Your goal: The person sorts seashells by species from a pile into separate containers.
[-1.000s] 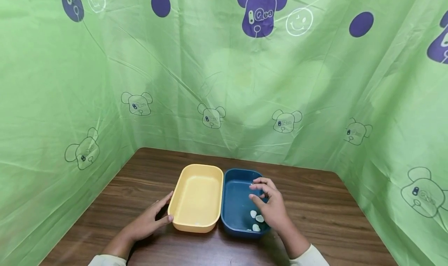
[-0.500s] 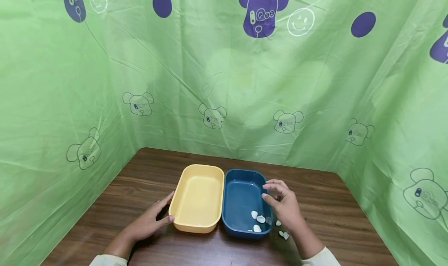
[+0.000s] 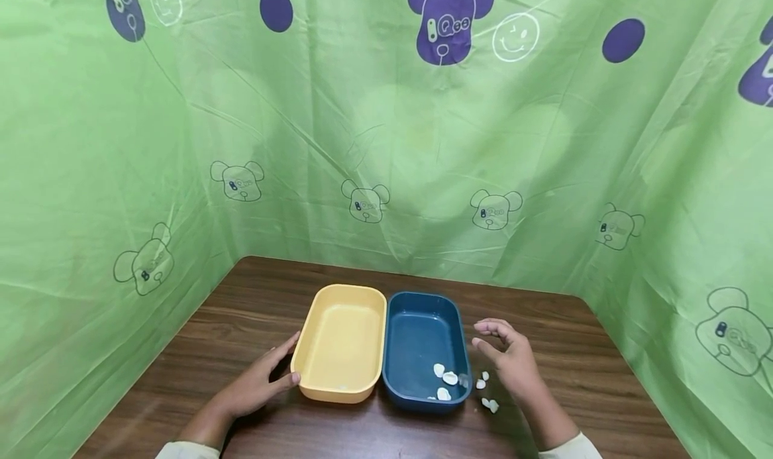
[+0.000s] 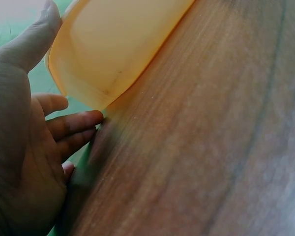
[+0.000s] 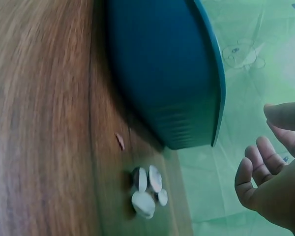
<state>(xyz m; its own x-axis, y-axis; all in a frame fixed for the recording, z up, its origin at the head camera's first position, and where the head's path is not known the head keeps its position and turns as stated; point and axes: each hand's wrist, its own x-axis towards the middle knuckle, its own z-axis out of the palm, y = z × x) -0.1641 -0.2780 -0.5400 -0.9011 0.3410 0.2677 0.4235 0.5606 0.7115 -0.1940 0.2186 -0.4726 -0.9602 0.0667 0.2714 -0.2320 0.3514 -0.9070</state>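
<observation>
The yellow rectangular bin [image 3: 341,341] stands left of the blue bin [image 3: 417,341], their long sides close together. My left hand [image 3: 260,378] touches the yellow bin's near left side, its fingers fairly straight and the thumb at the rim, as the left wrist view also shows. Several white seashells [image 3: 449,378] lie in the near right part of the blue bin. More small shells [image 3: 490,405] rest on the table just right of it; the right wrist view shows these shells [image 5: 143,204] grouped together. Above the table, right of the blue bin, my right hand [image 3: 513,362] holds nothing, its fingers loosely bent.
Both bins stand on a dark wooden table [image 3: 266,311] with rounded far corners. A green printed curtain [image 3: 417,137] surrounds the table at the back and on both sides. A small reddish fragment [image 5: 120,141] lies beside the blue bin.
My right hand has moved from over the blue bin rightward past its edge. Shells on the table, hidden before, now show. My left hand stays at the yellow bin.
</observation>
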